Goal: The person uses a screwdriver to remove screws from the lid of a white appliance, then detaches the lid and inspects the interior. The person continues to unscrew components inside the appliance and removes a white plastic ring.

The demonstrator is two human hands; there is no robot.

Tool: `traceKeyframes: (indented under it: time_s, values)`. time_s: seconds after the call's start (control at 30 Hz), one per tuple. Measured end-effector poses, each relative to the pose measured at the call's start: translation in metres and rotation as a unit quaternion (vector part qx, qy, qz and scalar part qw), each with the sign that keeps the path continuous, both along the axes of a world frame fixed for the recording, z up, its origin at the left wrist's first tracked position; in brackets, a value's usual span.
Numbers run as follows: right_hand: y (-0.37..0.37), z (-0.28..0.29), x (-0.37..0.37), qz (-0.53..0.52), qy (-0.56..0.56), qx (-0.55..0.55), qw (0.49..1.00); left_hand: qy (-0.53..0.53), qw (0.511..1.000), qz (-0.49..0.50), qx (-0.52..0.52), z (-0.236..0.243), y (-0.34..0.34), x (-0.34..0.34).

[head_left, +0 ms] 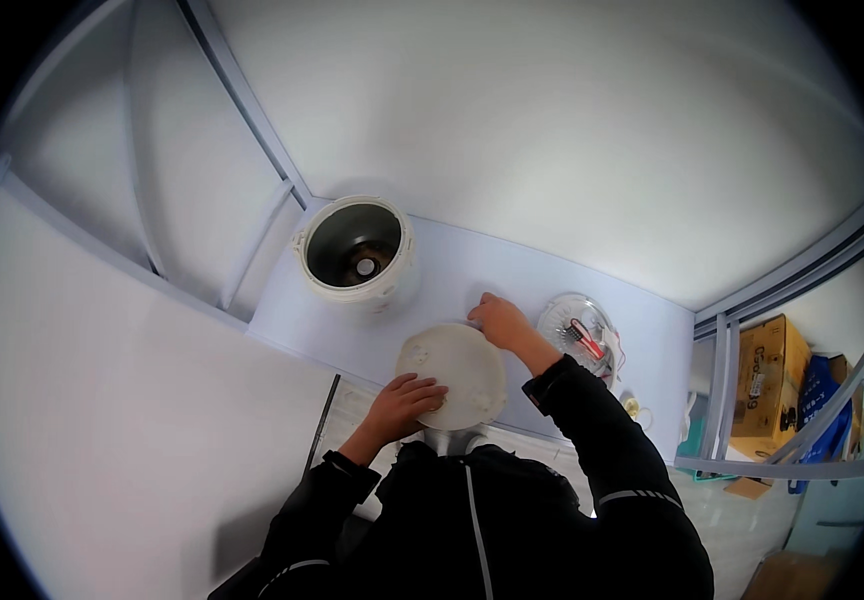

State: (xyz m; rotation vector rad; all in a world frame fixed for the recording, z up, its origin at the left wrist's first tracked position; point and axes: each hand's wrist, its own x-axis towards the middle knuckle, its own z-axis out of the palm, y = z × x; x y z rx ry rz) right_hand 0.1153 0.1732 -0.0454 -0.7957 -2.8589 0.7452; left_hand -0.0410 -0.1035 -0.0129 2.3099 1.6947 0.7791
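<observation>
A round, off-white disc-shaped cover lies at the table's near edge in front of me. My left hand rests on its left part, fingers stretched out over the surface. Just beyond the cover's far right rim is my right hand, its fingers curled together. Whatever they may hold is too small or hidden to make out. At the far left of the table stands a white rice cooker body, lidless, with a dark inside and a pale round piece at its bottom.
Right of my right hand sits a clear round dish with a red and black tool in it. A small yellowish part lies near the table's right end. Grey frame bars, a cardboard box and a blue bag are farther right.
</observation>
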Motion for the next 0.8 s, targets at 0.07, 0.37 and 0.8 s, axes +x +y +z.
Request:
traceKeyframes:
  time_s: [0.07, 0.37, 0.8]
  values:
    - [0.002, -0.004, -0.002, -0.004, -0.012, 0.008, 1.0, 0.005, 1.0, 0.001, -0.011, 0.003, -0.001, -0.003]
    - [-0.002, 0.0, 0.006, -0.062, -0.008, -0.021, 0.998, -0.009, 1.0, -0.014, -0.016, 0.005, 0.01, -0.018]
    - [0.0, -0.013, 0.043, -0.196, 0.006, 0.025, 0.98, 0.03, 0.999, -0.011, -0.023, -0.005, 0.029, -0.015]
